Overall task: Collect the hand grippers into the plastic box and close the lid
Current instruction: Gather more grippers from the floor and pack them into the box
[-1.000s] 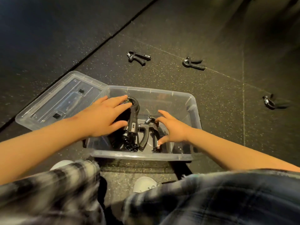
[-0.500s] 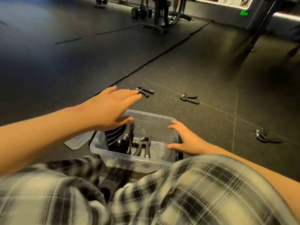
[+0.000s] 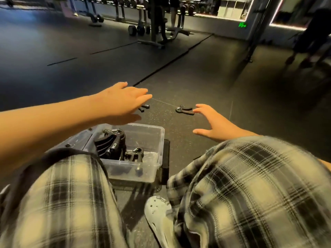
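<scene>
The clear plastic box (image 3: pixel 155 169) sits on the floor between my knees, with several black hand grippers (image 3: pixel 114 144) inside. Its lid (image 3: pixel 75 140) lies to the left, mostly hidden by my arm and knee. My left hand (image 3: pixel 123 101) stretches out, fingers straight, above a black hand gripper (image 3: pixel 144 107) on the floor, which it partly hides. My right hand (image 3: pixel 213 122) is spread open, fingertips just short of a second black hand gripper (image 3: pixel 184 110) on the floor. Neither hand holds anything.
I crouch on a dark rubber gym floor; my plaid-clad knees (image 3: pixel 250 185) and a white shoe (image 3: pixel 159 212) fill the foreground. Dumbbell racks and a bench (image 3: pixel 157 29) stand far back. A person's legs (image 3: pixel 311 36) show at the far right.
Both hands have left the box and reached forward over the floor towards the two loose grippers. The view has tilted up, and the third gripper at the right has gone out of sight.
</scene>
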